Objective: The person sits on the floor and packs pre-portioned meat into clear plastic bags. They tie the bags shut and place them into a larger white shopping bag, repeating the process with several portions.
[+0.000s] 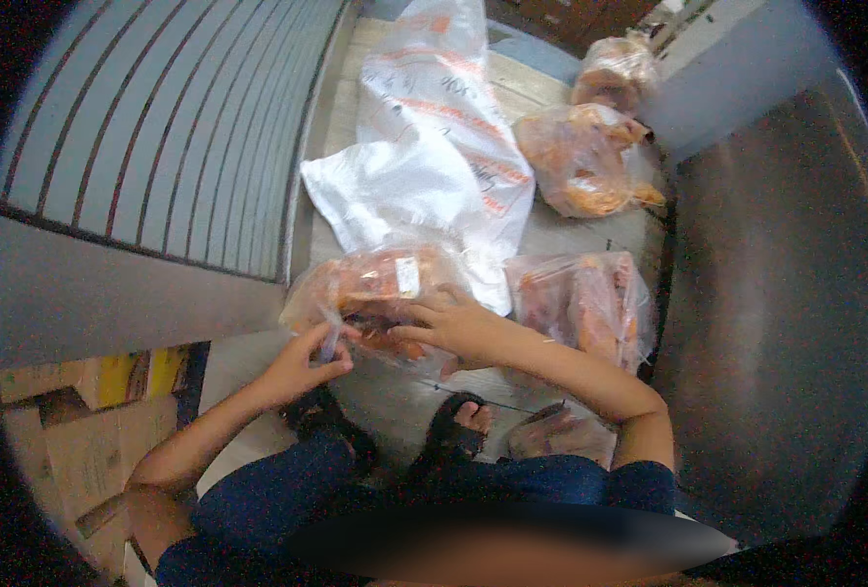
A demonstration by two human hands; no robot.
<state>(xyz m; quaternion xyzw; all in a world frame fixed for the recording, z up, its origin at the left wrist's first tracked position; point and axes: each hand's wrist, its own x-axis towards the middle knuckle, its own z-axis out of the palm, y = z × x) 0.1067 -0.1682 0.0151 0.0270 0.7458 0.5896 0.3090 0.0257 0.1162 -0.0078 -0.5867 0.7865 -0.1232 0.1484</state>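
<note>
In front of my feet, on the floor, lies a clear plastic bag of reddish-orange food, perhaps meat [382,282], with a white label on it. My left hand [322,359] pinches a gathered fold at its left end between thumb and fingers. Spread over the bag's right side, my right hand [452,330] touches it with fingers apart. Just beyond lies a large white sack [419,176] with orange and black print, flat and crumpled. A second clear bag of reddish pieces [588,304] is right of my right forearm.
Farther off at the right are a clear bag of orange-brown food [588,161] and another bag [613,73]. A partly hidden bag [562,433] lies near my right foot. A slatted metal panel [162,132] stands left, cardboard boxes [89,440] lower left, a metal surface [764,315] right.
</note>
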